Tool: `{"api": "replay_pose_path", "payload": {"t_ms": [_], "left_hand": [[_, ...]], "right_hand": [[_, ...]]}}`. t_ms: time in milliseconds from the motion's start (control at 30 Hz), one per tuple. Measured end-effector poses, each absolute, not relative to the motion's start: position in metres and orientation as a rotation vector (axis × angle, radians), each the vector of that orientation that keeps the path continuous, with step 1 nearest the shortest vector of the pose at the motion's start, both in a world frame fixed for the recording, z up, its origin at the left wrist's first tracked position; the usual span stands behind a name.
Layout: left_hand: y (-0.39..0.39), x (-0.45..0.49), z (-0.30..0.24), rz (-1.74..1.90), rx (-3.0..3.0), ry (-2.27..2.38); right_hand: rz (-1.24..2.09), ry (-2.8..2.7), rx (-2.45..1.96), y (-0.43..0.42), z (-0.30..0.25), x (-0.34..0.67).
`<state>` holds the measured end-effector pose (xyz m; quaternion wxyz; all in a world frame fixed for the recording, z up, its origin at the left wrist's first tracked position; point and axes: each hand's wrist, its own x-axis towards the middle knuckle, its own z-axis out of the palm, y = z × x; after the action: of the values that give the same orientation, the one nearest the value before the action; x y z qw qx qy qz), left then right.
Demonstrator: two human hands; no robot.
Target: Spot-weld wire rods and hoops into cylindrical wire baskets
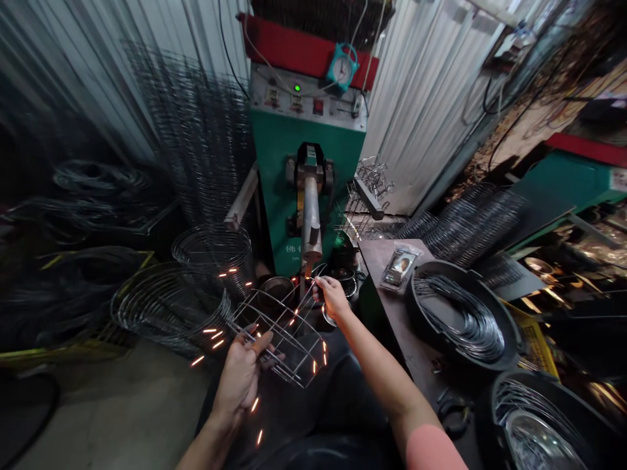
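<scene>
My left hand [240, 378] grips the lower edge of a curved steel-wire basket frame [279, 343], with its fingers spread among the wires. My right hand [333, 297] holds the far end of the same frame, right next to the lower electrode of a green spot welding machine [304, 156]. The frame's upper part sits at the tip of the machine's silver electrode arm [311, 222]. Orange sparks [210, 339] scatter around the frame and toward my lap. The exact contact point is partly hidden by the wires and my right hand.
Stacked wire basket frames [210, 254] stand to the left, with dark wire coils [93, 209] behind them. At right, a dark metal bench [386, 294] holds a packaged phone [399, 269] and a black tub of wire rings [460, 320]. A second tub [533, 424] sits nearer.
</scene>
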<state>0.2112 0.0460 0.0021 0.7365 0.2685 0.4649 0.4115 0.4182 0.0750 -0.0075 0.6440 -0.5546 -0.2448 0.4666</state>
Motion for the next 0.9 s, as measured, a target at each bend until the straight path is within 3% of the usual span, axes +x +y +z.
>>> {"api": "replay_pose_path", "payload": {"t_ms": [333,767,900], "left_hand": [[0.042,0.216,-0.008,1.020,0.576,0.951],[0.051,0.214,0.000,1.004,0.567,1.021],[0.039,0.191,-0.020,0.927,0.907,1.031]], "right_hand": [[1.201,-1.152,-1.494,-0.025,-0.025,0.410],[1.187,-1.033,-1.337,-0.014,-0.038,0.395],[1.209,-0.925,-1.256,-0.030,-0.027,0.375]]}}
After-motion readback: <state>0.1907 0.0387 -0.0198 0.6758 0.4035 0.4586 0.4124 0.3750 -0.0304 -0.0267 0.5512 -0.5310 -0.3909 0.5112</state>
